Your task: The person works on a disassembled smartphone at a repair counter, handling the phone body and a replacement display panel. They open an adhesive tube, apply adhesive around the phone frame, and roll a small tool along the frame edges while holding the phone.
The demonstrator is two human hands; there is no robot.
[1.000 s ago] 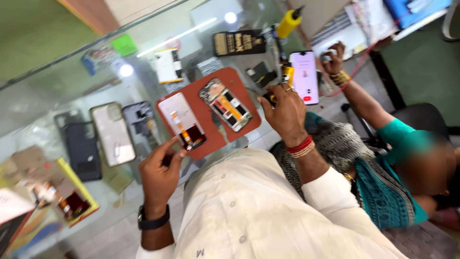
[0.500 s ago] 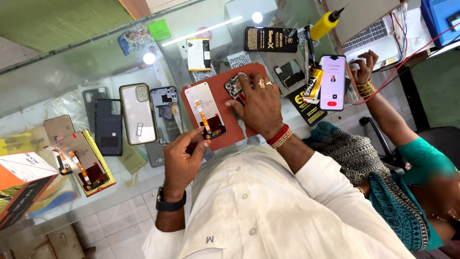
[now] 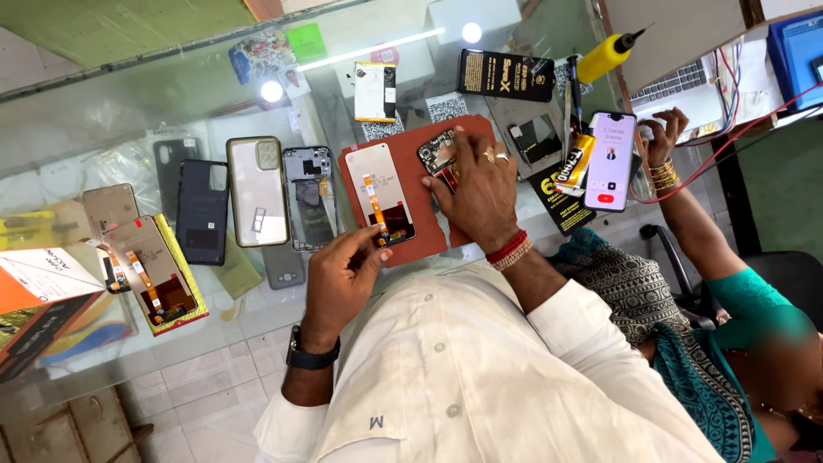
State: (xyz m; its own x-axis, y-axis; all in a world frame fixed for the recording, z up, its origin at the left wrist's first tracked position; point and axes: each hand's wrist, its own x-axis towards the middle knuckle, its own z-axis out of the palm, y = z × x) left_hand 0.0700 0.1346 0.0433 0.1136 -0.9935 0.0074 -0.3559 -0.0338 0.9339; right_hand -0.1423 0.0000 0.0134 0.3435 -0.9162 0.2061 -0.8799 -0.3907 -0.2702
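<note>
A red work mat [image 3: 433, 240] lies on the glass counter [image 3: 129, 103]. On it, face down, rests a white display panel [image 3: 377, 184] with an orange flex strip. My left hand [image 3: 343, 274], with a black watch at the wrist, pinches the panel's near end. Beside the panel lies an opened phone [image 3: 437, 153] with its circuit board showing. My right hand [image 3: 480, 189], with rings and a red wrist thread, lies over the phone and grips it, hiding most of it.
Left of the mat lie a phone frame [image 3: 309, 197], a clear case [image 3: 255, 190], dark back covers [image 3: 202, 210] and another display on a yellow box [image 3: 154, 279]. A yellow glue bottle [image 3: 607, 56] and boxes stand farther back. On the right a seated person holds a lit phone [image 3: 610, 161].
My right hand has moved from the mat's right edge onto the opened phone and now covers it. My left hand has stayed at the panel's near end.
</note>
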